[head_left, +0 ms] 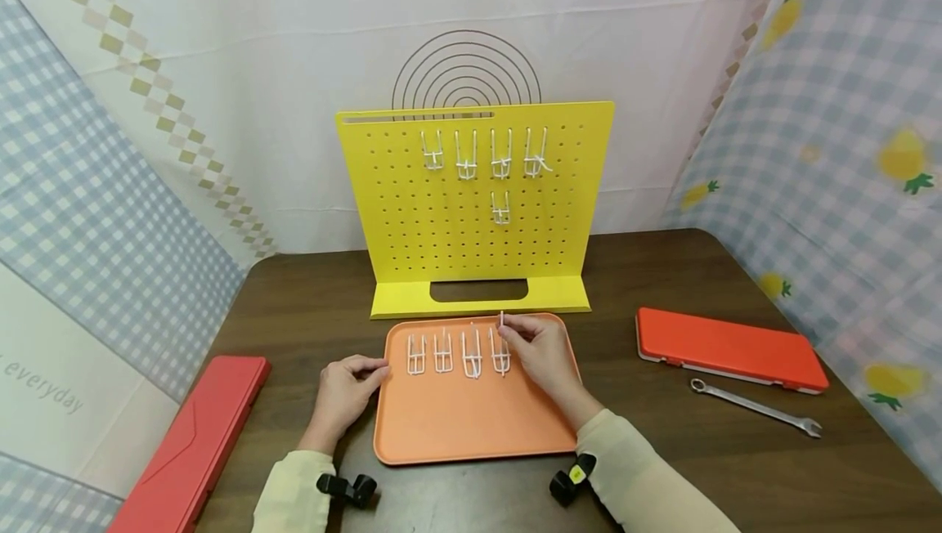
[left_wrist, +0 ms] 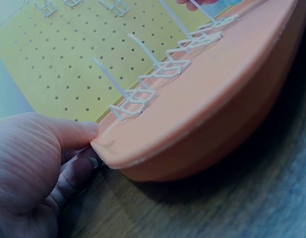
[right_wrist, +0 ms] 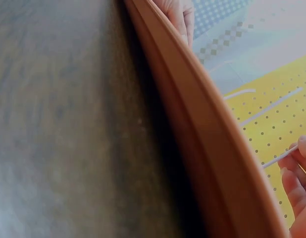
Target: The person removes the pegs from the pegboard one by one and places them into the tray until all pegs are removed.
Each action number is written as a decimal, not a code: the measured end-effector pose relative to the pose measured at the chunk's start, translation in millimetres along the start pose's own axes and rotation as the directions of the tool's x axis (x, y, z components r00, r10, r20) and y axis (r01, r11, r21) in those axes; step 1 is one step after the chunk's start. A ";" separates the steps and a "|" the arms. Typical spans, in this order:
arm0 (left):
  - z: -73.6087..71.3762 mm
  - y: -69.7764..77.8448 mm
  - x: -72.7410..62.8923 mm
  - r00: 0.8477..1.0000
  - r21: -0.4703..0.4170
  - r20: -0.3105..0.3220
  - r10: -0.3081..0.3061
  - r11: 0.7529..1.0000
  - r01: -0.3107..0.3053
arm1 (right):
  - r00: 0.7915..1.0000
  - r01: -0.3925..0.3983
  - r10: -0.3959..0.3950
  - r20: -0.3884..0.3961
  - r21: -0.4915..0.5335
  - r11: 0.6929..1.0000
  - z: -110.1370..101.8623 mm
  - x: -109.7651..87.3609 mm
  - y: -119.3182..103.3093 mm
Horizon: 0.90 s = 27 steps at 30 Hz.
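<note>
My left hand (head_left: 347, 392) pinches the left rim of the orange tray (head_left: 478, 427), thumb on top and fingers beneath, as the left wrist view shows. Several white wire pegboard hooks lie in a row along the tray's far side, including one at the left end (head_left: 416, 356), their prongs sticking up. Over the tray's far right, my right hand (head_left: 543, 351) holds the upright prong of the rightmost hook (head_left: 500, 357) between thumb and finger. In the right wrist view, the pinched white prong (right_wrist: 279, 159) shows beyond the tray's edge.
A yellow pegboard (head_left: 397, 214) stands behind the tray, with several white hooks hung in an upper row and one lower hook (head_left: 500, 208). To the right lie an orange-red case (head_left: 728, 347) and a combination wrench (head_left: 758, 408). A red case (head_left: 195, 443) lies at left.
</note>
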<state>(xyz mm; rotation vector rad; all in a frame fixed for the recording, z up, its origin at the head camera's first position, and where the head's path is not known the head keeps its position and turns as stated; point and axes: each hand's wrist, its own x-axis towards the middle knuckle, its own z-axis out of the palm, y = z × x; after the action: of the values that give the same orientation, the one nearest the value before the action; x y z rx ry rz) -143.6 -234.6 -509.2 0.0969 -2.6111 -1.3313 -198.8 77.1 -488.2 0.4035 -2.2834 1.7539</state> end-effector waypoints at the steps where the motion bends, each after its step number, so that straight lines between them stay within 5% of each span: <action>1: 0.0 0.0 -0.1 1.000 0.000 0.000 0.000 1.000 0.000 | 1.000 0.000 0.000 0.001 0.004 1.000 -0.1 -0.1 0.6; 27: 0.6 -2.5 0.6 1.000 0.015 0.011 -0.014 1.000 0.014 | 1.000 0.002 -0.002 0.007 0.012 1.000 0.9 0.6 2.5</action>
<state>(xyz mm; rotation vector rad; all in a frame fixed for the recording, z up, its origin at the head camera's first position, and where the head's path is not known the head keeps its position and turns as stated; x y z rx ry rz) -144.4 -235.7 -511.4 0.1109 -2.6349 -1.3213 -200.2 76.8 -490.5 0.4149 -2.2783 1.7684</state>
